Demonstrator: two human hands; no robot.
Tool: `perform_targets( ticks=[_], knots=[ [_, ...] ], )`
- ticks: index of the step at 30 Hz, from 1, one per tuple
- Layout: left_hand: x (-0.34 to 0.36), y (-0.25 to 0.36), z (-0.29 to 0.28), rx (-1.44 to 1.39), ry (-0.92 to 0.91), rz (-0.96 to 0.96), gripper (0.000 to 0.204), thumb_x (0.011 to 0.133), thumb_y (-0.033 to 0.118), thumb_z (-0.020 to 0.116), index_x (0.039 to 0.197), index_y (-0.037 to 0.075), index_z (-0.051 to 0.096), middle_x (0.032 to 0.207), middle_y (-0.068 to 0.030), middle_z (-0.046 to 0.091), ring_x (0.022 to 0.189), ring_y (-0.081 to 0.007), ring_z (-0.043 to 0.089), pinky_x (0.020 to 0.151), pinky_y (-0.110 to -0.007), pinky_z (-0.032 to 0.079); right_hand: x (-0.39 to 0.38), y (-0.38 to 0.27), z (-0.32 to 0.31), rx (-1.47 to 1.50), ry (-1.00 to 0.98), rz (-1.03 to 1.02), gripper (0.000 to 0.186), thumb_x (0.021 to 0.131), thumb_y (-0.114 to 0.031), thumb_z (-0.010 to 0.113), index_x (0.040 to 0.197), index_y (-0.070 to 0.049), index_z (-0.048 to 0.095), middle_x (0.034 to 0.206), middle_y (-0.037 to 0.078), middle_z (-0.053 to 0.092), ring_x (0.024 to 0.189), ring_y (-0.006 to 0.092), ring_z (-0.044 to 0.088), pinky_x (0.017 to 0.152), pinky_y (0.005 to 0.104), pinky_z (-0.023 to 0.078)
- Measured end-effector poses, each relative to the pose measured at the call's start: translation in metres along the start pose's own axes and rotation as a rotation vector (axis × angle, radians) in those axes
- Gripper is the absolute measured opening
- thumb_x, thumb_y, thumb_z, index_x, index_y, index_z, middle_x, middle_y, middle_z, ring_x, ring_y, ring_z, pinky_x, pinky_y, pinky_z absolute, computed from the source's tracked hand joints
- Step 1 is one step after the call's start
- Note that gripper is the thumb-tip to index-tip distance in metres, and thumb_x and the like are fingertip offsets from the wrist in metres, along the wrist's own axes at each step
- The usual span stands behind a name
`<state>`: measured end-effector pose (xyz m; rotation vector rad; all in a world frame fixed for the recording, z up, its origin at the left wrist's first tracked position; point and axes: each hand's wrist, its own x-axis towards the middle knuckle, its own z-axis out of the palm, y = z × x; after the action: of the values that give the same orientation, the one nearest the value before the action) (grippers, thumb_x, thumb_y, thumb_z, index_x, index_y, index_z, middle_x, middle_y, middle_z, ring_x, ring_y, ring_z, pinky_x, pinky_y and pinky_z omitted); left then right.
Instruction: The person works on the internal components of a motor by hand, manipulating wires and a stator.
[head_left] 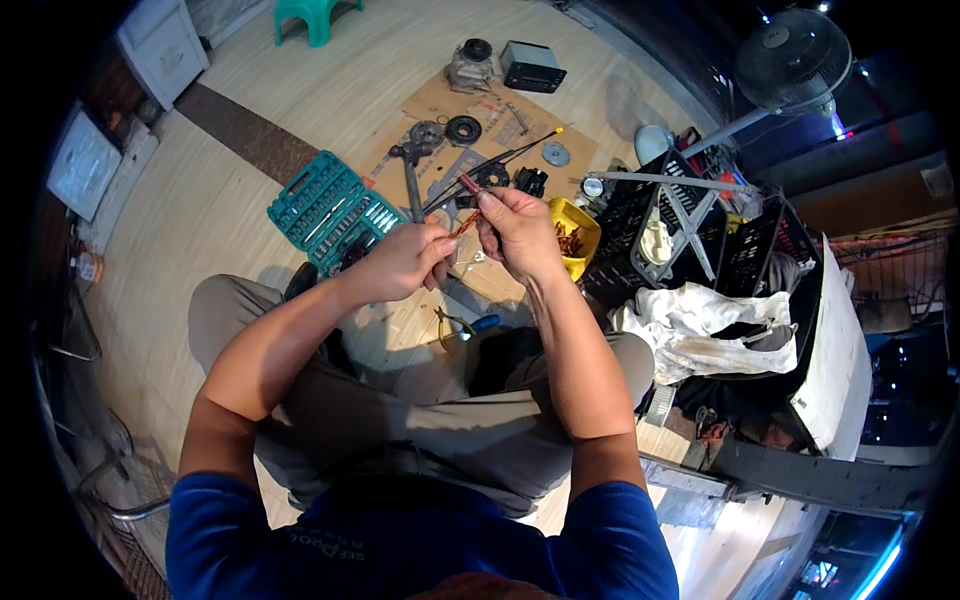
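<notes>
My left hand [415, 260] is closed on one end of a short twisted copper wire piece [463, 226]. My right hand [518, 230] pinches the same piece higher up, with a reddish narrow object [470, 185] sticking out above the thumb; I cannot make out exactly what it is. Just beyond my hands lie a hammer [410, 180] and long black cable ties or cords [510, 152]. A yellow container [586, 238] with copper pieces sits right of my right hand. Pliers with blue and yellow handles [480, 322] lie on the floor below my hands.
An open teal socket set [310, 205] lies left. Metal parts [462, 130] rest on cardboard [410, 105]. A car radio [532, 67], green stool [312, 18] and fan [790, 60] stand farther off. Black crates [625, 230] and a white cloth [705, 330] crowd the right.
</notes>
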<state>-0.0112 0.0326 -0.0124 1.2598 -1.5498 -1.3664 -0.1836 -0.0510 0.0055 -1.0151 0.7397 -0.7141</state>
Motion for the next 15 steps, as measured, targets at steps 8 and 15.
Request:
perform_targets(
  ticks=[8,15],
  knots=[
    [0.009,-0.003,0.003,0.008,0.084,-0.047,0.031,0.098,0.020,0.043,0.078,-0.002,0.054,0.061,-0.0060,0.053,0.054,-0.0140,0.052,0.052,-0.029,0.043,0.004,0.008,-0.004,-0.052,0.082,-0.039,0.015,0.091,-0.019,0.062,0.089,-0.003,0.061,0.060,0.001,0.054,0.043,0.0080,0.046,0.039,0.0206,0.033],
    [0.013,-0.009,0.001,0.063,0.079,-0.069,0.030,0.095,0.019,0.047,0.076,-0.002,0.055,0.060,-0.0067,0.053,0.056,-0.0151,0.051,0.056,-0.031,0.041,0.005,0.012,-0.002,-0.171,0.123,-0.061,0.016,0.093,-0.018,0.060,0.091,-0.003,0.062,0.060,-0.001,0.054,0.045,0.0067,0.045,0.041,0.0202,0.034]
  ],
)
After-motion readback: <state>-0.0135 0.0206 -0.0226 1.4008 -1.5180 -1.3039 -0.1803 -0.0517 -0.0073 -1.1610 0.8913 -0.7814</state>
